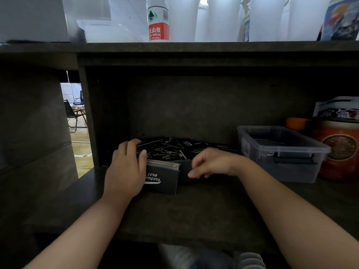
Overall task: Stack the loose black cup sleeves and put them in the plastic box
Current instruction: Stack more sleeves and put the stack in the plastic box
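Note:
A stack of flat black cup sleeves [165, 176] with white "CLUB CAMPING" lettering stands on its edge on the dark shelf. My left hand [127, 167] grips its left end, fingers curled over the top. My right hand [210, 164] pinches a single black sleeve [185, 169] at the stack's right end. Behind them lies a loose pile of black sleeves [174, 148] with white print. The clear plastic box [281, 152] sits to the right, lid off, with something dark at its bottom.
A red tin [339, 150] and an orange item [296, 122] stand right of the box. The shelf above carries a water bottle [158, 22] and white cup stacks [266, 18]. A dark side panel [87, 117] walls the left.

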A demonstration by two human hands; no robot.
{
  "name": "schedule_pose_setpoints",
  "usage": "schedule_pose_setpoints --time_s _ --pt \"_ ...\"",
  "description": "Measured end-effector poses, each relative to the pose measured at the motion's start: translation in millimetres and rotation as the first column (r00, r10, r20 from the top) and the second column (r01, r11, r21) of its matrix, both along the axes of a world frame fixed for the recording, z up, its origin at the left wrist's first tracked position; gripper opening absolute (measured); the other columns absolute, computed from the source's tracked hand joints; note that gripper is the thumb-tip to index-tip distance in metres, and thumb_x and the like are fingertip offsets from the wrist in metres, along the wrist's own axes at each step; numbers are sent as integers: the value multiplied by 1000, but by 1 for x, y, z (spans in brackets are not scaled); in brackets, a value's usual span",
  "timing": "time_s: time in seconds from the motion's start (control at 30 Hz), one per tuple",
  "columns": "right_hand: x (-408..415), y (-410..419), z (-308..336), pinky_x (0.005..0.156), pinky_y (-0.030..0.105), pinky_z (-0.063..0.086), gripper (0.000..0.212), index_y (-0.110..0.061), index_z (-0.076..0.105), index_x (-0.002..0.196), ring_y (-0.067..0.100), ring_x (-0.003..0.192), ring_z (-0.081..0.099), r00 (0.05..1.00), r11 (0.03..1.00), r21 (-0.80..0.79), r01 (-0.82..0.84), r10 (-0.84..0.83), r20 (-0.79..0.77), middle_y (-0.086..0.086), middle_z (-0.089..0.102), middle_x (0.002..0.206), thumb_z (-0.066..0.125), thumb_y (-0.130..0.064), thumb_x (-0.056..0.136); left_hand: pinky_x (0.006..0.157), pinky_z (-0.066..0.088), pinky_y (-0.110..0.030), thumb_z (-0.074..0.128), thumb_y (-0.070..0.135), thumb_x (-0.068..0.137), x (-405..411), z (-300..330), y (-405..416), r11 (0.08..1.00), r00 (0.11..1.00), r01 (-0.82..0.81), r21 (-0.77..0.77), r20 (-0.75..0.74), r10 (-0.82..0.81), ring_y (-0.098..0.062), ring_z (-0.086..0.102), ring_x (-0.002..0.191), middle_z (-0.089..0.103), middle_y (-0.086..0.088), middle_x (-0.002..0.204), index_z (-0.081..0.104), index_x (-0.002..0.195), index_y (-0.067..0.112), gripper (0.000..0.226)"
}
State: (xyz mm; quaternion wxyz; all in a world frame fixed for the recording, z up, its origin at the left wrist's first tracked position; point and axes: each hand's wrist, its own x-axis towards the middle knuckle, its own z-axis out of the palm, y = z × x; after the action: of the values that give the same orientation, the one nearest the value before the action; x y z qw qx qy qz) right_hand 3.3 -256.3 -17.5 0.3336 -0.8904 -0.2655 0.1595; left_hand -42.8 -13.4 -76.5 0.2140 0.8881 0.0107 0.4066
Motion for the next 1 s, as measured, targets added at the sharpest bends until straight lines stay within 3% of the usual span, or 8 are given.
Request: schedule_pose_setpoints --time_s 0.13,0.2,0.4,0.57,0.7,0.8,0.87,1.0 --pt "0 19 -13 60 15 44 15 -25 69 71 -2 64 58 994 997 -5 -72 72 79 -15 67 65 72 -26 85 70 44 -33 14 53 98 1 -3 3 991 998 37 131 -62 -29 -18 54 96 58 5 92 60 95 25 54" --pt "2 23 -14 63 14 45 14 -26 69 70 -2 62 57 988 997 8 -81 79 130 -15 66 66 74 -25 84 66 39 -30 17 53 97 2 -2 4 990 997 31 138 -73 -21 -14 54 88 55 9 79 62 85 25 54" --pt "0 -6 6 58 10 45 8 -23 73 92 -6 67 62 986 973 231 -5 -34 165 -10 72 83 72 -20 85 66 37 -30 27 41 99 5 -3 3 990 998 22 138 -56 -14 -13 48 83 53 9 75 61 81 23 42" --pt "1 11 -7 60 11 45 28 -18 69 112 2 72 63 995 994 92 -63 56 84 -6 72 90 74 -21 84 66 35 -30 28 40 100 5 -4 3 991 999 27 134 -50 -21 -10 45 82 50 9 75 59 81 24 39" --pt "3 21 -12 77 19 52 14 -13 74 99 11 81 64 982 989 71 -127 116 147 3 74 95 71 -12 86 65 34 -29 26 41 99 4 -3 3 991 998 24 134 -56 -17 -10 45 81 51 9 75 56 80 26 38" --pt "4 11 -6 74 18 49 4 -17 73 87 5 78 63 969 996 53 -77 63 238 -6 70 82 70 -16 87 64 34 -29 27 42 99 4 -3 2 991 999 19 130 -48 -12 -9 44 81 52 10 76 58 82 25 39" --pt "7 2 0 74 17 48 3 -19 73 87 2 77 64 939 976 218 0 -76 336 -9 69 83 70 -19 87 63 34 -29 27 42 99 4 -3 3 991 999 19 130 -45 -13 -10 46 81 53 9 76 57 84 25 38" --pt "9 -8 6 60 12 48 10 -16 73 96 -2 69 67 917 717 688 111 -341 208 -10 73 79 69 -15 87 63 34 -30 27 43 99 5 -3 4 992 998 22 120 -63 -15 -10 46 83 56 8 80 54 91 27 33"
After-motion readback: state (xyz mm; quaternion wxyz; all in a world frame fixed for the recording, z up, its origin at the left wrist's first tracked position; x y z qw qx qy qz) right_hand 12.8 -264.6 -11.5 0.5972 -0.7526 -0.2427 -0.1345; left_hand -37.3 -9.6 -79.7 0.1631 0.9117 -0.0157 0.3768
